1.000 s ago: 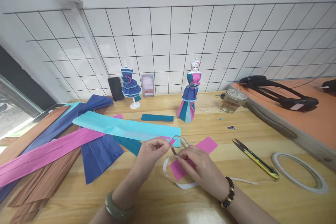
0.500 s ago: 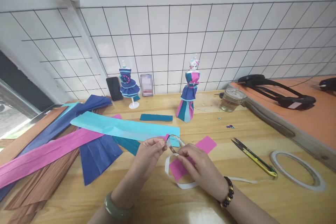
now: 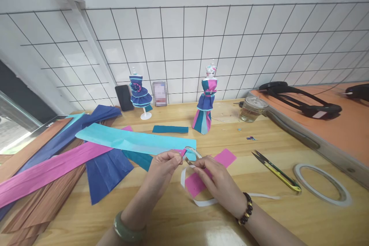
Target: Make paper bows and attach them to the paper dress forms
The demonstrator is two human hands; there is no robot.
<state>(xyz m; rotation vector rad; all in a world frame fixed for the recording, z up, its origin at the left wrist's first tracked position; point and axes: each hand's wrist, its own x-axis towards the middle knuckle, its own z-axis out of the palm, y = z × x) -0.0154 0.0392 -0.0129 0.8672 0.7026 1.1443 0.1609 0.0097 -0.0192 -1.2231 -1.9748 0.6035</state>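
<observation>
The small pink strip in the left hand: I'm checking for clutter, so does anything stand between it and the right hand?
Yes: the curved band held in the right hand arches into the gap beside the small pink strip. The cyan strip lies behind, out of the way.

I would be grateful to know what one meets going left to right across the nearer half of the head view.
Brown strips, blue sheet, left hand, small pink piece, right hand, snips, tape roll.
</observation>
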